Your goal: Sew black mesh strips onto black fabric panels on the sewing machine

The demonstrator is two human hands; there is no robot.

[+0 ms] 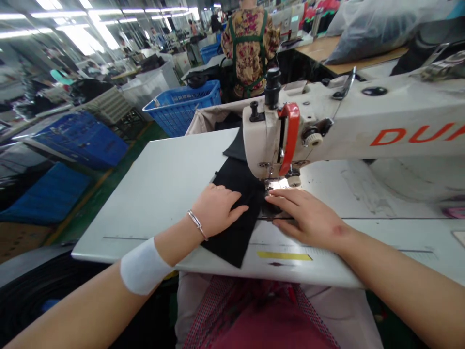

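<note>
A strip of black fabric lies on the white sewing table and runs under the head of a cream sewing machine. My left hand rests flat on the fabric, fingers stretched out toward the needle, a thin bracelet on the wrist. My right hand lies flat on the table just right of the fabric, fingertips close to the presser foot. Neither hand grips anything.
A yellow tape mark sits near the table's front edge. A blue plastic crate and stacked blue bins stand to the left. A person in a flowered top works ahead, back turned. Bagged goods lie at the upper right.
</note>
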